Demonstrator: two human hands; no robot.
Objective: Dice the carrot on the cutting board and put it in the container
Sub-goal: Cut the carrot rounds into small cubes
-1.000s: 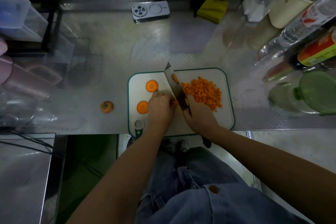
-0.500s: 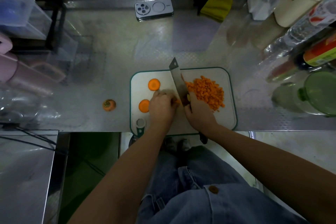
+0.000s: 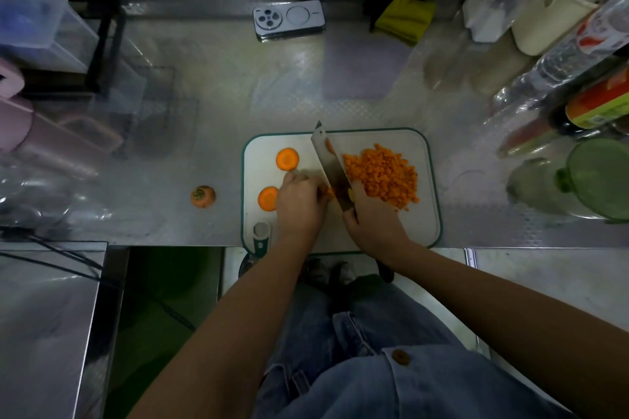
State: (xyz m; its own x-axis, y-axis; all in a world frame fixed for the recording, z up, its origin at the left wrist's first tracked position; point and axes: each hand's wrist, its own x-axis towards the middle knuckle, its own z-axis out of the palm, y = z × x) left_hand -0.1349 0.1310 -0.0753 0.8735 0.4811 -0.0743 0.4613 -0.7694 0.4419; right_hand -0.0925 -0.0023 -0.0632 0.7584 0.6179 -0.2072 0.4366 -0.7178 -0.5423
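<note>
A white cutting board (image 3: 422,214) with a green rim lies on the steel counter. A heap of diced carrot (image 3: 384,175) covers its right half. Two round carrot slices (image 3: 287,159) (image 3: 267,198) lie on its left half. My left hand (image 3: 299,202) holds down a small carrot piece (image 3: 329,192), mostly hidden under the fingers. My right hand (image 3: 369,218) grips the handle of a cleaver (image 3: 332,165), whose blade stands on the board just right of my left fingers.
A carrot top (image 3: 203,196) lies on the counter left of the board. A green-lidded container (image 3: 592,180) stands at the right among bottles (image 3: 561,68). A phone (image 3: 289,20) and a yellow cloth (image 3: 405,17) lie at the back. Clear bins (image 3: 41,31) stand at the left.
The cleaver keeps chopping beside my left fingers, its blade shifting slightly. The camera view has drifted a little. Both hands stay in place on the board.
</note>
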